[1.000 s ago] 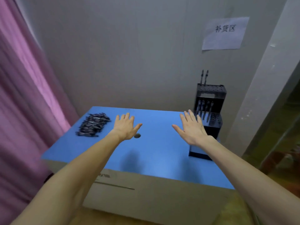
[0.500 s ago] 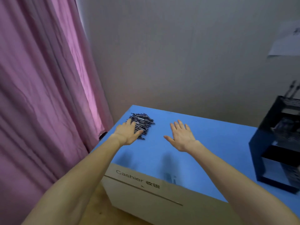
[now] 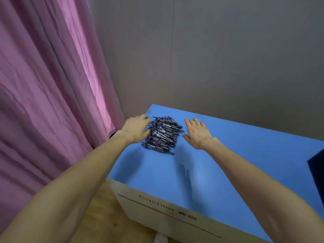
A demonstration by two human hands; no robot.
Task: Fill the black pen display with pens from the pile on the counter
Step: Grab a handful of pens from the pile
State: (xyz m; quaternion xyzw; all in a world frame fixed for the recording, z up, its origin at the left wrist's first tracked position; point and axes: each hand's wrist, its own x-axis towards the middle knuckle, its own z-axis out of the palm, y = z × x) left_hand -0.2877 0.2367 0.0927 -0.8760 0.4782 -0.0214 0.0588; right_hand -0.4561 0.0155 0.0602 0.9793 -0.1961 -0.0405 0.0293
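Observation:
A pile of dark pens (image 3: 163, 135) lies near the far left corner of the blue counter (image 3: 245, 155). My left hand (image 3: 135, 128) is at the pile's left side, its fingers bent and touching the outer pens. Just right of the pile, my right hand (image 3: 197, 133) hovers with fingers straight and holds nothing. Only a dark sliver of the black pen display (image 3: 316, 172) shows at the right edge of the view.
A pink curtain (image 3: 52, 93) hangs close along the counter's left side. A grey wall (image 3: 228, 58) stands behind the counter. The counter's pale front panel (image 3: 166, 216) carries the word "Cashier". Wooden floor (image 3: 105, 216) shows below.
The view has swung left, so the display has nearly left the frame. Both hands have moved left to the pen pile; the left hand now touches it and the right one flanks it.

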